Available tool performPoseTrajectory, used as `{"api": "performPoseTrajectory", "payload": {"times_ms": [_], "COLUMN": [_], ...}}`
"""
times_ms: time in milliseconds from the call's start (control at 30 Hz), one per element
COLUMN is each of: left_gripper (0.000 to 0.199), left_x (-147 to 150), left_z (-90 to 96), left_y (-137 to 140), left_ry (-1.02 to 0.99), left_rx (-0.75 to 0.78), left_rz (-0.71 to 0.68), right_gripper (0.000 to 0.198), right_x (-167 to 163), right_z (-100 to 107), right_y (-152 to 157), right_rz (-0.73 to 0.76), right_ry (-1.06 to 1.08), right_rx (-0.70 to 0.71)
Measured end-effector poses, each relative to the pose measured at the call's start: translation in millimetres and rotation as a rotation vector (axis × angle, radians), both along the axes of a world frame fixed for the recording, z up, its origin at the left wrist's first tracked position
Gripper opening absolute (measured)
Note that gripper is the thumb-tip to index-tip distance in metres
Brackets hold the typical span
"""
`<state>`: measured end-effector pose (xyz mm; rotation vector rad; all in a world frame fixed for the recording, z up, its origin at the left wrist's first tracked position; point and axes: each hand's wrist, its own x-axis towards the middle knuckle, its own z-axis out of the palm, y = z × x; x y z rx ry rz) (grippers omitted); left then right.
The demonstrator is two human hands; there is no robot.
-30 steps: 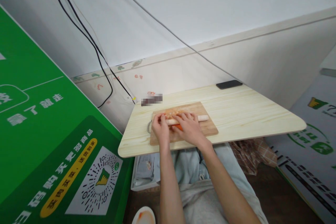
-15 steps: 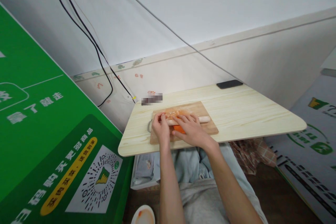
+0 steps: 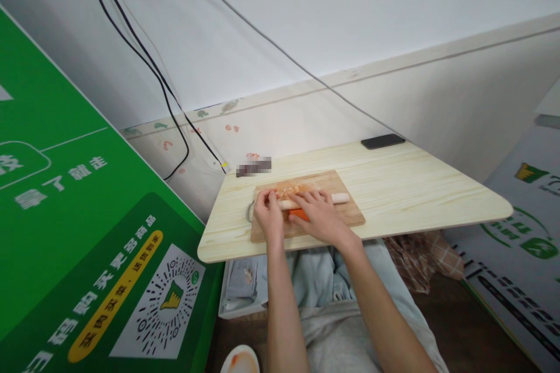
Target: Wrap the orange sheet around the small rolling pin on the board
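A wooden cutting board (image 3: 350,215) with a metal handle ring on its left lies at the near edge of the table. Across it runs a pale rolling pin (image 3: 340,198). At the pin's left end is my left hand (image 3: 268,213), fingers curled around it. My right hand (image 3: 319,215) rests over the middle of the pin, palm down with fingers stretched out. Below the pin, partly under my right hand, a flat orange piece (image 3: 300,214) shows; its material is unclear. Orange smears and pale bits (image 3: 291,190) cover the board behind the pin.
A black phone (image 3: 382,141) lies at the table's (image 3: 420,186) back edge; a blurred-out dark object (image 3: 254,167) is at the back left. Below are an open white box (image 3: 242,285) and a stained white dish (image 3: 240,359). A green printed panel (image 3: 131,210) flanks the left side.
The view has shifted very slightly. Both hands stay on the rolling pin in nearly the same place, and the right hand's fingers have moved a little.
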<state>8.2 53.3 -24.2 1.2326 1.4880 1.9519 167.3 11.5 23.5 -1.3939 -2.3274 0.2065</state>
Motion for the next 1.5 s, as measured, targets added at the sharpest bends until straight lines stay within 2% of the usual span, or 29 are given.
{"api": "performPoseTrajectory", "payload": {"times_ms": [233,433,600,1067,1333,1500], "left_gripper": [0.021,0.021,0.020,0.022,0.021,0.021], "left_x": [1.3,1.3,0.7,0.9,0.5,-0.3], "left_z": [2.2,1.6,1.2,2.9,-0.2,0.3], "left_y": [-3.2,-0.7,0.1,-4.4,-1.2,-0.8], "left_ry": [0.013,-0.005,0.006,0.003,-0.002,-0.001], "left_rx": [0.003,0.003,0.001,-0.001,0.009,0.011], "left_rz": [0.013,0.002,0.014,0.005,-0.002,0.003], "right_gripper": [0.060,0.049,0.045,0.053,0.047,0.046], "right_x": [10.1,-2.9,-8.2,9.8,-4.4,-5.0], "right_z": [-2.0,-10.6,-12.0,1.0,-9.6,-9.8], "right_y": [-1.5,11.2,12.9,-3.4,11.5,10.5], "right_rz": [0.074,-0.025,-0.055,0.054,-0.066,-0.068], "right_ry": [-0.005,0.056,0.060,0.029,0.028,0.031], "right_rx": [-0.023,0.089,0.113,-0.017,0.099,0.089]}}
